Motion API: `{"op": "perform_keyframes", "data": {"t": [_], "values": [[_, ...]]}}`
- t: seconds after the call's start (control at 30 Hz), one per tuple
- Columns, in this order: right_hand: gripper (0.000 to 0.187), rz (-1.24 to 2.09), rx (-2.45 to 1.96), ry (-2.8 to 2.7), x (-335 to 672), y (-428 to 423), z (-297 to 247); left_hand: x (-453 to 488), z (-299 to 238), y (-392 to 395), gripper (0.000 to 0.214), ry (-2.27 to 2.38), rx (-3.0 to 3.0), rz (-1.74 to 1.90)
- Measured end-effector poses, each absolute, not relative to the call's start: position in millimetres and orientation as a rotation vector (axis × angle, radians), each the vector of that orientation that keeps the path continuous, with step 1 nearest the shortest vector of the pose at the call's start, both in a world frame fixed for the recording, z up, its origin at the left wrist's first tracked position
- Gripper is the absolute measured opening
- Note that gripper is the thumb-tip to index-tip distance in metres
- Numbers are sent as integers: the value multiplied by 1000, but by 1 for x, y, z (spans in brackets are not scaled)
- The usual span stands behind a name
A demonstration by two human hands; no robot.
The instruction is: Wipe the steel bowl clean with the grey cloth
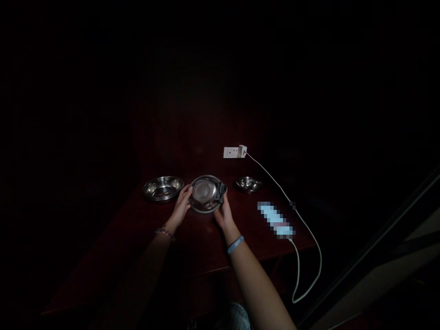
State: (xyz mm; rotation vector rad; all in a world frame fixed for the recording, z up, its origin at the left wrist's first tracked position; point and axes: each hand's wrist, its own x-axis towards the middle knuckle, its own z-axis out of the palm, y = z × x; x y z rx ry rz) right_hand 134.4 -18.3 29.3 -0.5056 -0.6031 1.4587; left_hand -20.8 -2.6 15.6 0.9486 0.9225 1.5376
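A shiny metal bowl (205, 191) is held up over the dark red table, tilted so that its round base shows. My left hand (183, 204) grips its left rim, thumb on the metal. On the right side, my right hand (224, 211) has a dark patterned cloth (220, 191) pressed against the bowl, and its fingers are partly hidden behind. Left of the bowl sits a stack of wider metal bowls (163, 188). To the right stands a smaller metal bowl (248, 184).
A white wall socket (232, 152) holds a plugged-in charger (243, 150). Its white cable (275, 182) loops past the table's right edge to a blurred, lit phone-like device (276, 221). The table (202, 252) ends near me, and the surroundings are very dark.
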Motion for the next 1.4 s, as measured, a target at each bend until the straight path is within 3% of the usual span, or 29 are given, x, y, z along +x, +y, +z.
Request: {"op": "perform_keyframes", "data": {"t": [0.3,0.6,1.23,1.4], "values": [[37,1460,-507,-679,137,-15,23,-18,16,-8,73,886,960,1444],[31,1460,-492,-623,132,-12,18,-21,25,-5,52,904,936,1619],[38,1404,-525,-694,138,-11,19,-20,28,-8,48,859,1200,1629],[32,1384,-525,-635,139,-7,16,-22,20,-3,48,877,1082,1674]]}}
